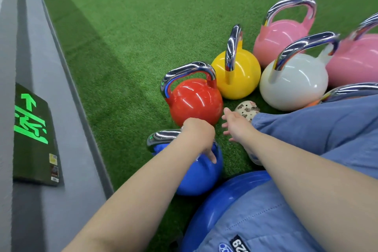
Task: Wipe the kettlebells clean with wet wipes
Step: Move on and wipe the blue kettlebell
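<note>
Right now your left hand (201, 139) reaches down onto the blue kettlebell (199, 174), fingers bent over the top of its ball just beside the chrome handle; whether a wipe sits under them you cannot tell from this view. Your right hand (235, 124) hangs free above the green turf (122, 37), fingers spread and relaxed, grasping nothing, just to the right of the red kettlebell (195, 100).

The red kettlebell stands upright directly behind the blue one, close to it. Behind and to the right of the red one stands the yellow kettlebell (237, 75), its handle turned edge-on to you. The white kettlebell (292, 82) is next to it on the right, and a pink kettlebell (280, 39) stands behind those two. A second pink kettlebell (356, 59) is cut off by the right edge of the view.

Your patterned shoe (246, 109) rests on the turf between the red and white bells, and your blue trouser leg (317, 129) fills the lower right. You appear to sit on a large blue ball (214, 200). Along the left runs a grey ledge (24, 47) carrying a glowing green exit sign (32, 129).
</note>
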`<action>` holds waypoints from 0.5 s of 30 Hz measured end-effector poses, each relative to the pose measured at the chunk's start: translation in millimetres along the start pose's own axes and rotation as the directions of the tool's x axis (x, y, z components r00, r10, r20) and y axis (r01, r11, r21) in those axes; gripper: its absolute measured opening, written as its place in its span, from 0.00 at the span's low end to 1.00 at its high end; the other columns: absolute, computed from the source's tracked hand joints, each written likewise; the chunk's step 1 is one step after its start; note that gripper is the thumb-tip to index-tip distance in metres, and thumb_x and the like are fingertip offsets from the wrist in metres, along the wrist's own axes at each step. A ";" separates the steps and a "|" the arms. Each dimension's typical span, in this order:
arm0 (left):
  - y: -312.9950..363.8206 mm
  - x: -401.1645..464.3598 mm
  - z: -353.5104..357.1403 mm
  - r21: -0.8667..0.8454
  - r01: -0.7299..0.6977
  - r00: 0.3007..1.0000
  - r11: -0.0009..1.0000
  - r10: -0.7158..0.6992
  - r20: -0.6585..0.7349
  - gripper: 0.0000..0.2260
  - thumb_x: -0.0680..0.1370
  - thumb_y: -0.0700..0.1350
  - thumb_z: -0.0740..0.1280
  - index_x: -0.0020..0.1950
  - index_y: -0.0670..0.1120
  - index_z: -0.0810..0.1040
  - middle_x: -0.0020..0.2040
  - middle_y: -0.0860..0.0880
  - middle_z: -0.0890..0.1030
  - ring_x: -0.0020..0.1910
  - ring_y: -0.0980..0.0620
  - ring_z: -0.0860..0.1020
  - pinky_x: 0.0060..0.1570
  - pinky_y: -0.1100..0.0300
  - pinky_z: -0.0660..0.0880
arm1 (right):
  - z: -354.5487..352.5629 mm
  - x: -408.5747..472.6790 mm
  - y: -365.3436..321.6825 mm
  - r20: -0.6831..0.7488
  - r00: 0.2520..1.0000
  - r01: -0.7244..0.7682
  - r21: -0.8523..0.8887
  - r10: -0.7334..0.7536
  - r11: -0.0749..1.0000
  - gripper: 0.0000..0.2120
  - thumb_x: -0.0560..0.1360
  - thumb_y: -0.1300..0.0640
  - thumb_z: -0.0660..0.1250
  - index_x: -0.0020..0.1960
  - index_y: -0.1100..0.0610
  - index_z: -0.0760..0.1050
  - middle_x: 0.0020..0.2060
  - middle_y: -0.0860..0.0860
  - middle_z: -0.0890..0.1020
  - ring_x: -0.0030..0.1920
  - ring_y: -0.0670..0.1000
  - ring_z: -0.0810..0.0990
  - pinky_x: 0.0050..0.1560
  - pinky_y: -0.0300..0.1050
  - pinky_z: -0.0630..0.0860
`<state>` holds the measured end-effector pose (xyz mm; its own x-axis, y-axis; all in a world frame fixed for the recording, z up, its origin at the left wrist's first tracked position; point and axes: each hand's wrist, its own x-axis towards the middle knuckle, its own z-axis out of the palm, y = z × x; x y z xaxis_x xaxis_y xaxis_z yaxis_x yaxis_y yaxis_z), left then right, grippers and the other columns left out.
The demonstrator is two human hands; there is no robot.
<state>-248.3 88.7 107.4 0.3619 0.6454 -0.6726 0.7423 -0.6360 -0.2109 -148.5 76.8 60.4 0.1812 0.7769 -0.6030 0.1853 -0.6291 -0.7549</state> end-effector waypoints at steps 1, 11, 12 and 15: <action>12.2 6.9 0.4 0.043 0.027 1.000 0.999 -0.027 -0.001 0.28 0.70 0.64 0.67 0.61 0.46 0.75 0.57 0.51 0.78 0.58 0.47 0.76 0.54 0.53 0.73 | -0.3 -0.8 -0.9 0.004 1.000 0.004 -0.007 -0.004 1.000 0.26 0.80 0.42 0.45 0.66 0.58 0.68 0.62 0.57 0.74 0.61 0.59 0.73 0.65 0.59 0.68; 62.4 39.1 31.9 0.438 -0.022 0.998 0.899 -0.009 0.067 0.26 0.82 0.56 0.45 0.68 0.38 0.65 0.72 0.50 0.65 0.73 0.51 0.58 0.69 0.60 0.53 | -2.5 -14.7 8.5 0.171 0.984 -0.022 -0.190 0.055 0.982 0.27 0.82 0.46 0.47 0.71 0.62 0.66 0.70 0.59 0.68 0.70 0.56 0.65 0.67 0.47 0.62; 66.0 35.1 35.6 0.477 -0.011 0.996 0.879 -0.032 0.081 0.24 0.83 0.51 0.42 0.65 0.41 0.72 0.71 0.54 0.67 0.73 0.56 0.57 0.71 0.58 0.49 | -2.1 -15.6 9.8 0.185 0.981 -0.028 -0.200 0.065 0.979 0.27 0.82 0.45 0.47 0.72 0.62 0.63 0.71 0.59 0.66 0.71 0.56 0.64 0.69 0.47 0.60; 59.3 11.1 79.6 0.633 0.046 0.997 0.773 0.006 -0.080 0.21 0.82 0.43 0.45 0.68 0.50 0.73 0.69 0.54 0.72 0.74 0.54 0.59 0.71 0.42 0.44 | 2.0 -18.0 15.1 0.239 0.965 -0.052 -0.220 0.105 0.974 0.29 0.81 0.43 0.48 0.72 0.63 0.62 0.72 0.58 0.63 0.72 0.56 0.62 0.72 0.50 0.59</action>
<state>-245.2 24.5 31.0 0.4104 0.6734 -0.6149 0.2330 -0.7294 -0.6432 -150.9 53.4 59.3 -0.0362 0.6899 -0.7230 0.3832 -0.6586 -0.6476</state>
